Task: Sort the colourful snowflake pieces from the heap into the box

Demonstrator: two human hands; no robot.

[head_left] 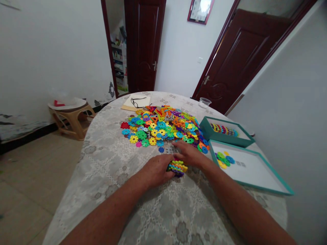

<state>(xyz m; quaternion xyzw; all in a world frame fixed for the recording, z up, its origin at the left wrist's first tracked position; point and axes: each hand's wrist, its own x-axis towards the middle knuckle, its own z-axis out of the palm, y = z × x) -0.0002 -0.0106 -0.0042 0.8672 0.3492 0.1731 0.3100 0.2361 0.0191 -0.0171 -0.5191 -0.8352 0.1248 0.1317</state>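
My left hand (159,168) is closed around a small stack of flower-shaped plastic discs (177,166) in yellow, green, orange and purple, low over the table. Just right of it, my right hand (189,153) has its fingers stretched leftward and apart, close to the top of the stack. Whether its fingertips touch the stack is hard to see. Beyond both hands spreads a large heap of the same flower discs (160,126) in many colours. A loose blue disc (161,149) lies at the heap's near edge.
To the right stand a teal box (224,140) with rows of stacked discs and its shallow lid (260,185) holding several loose discs. At the back are glasses (136,103) on paper and a clear plastic cup (204,102). A stool (74,119) stands left of the table.
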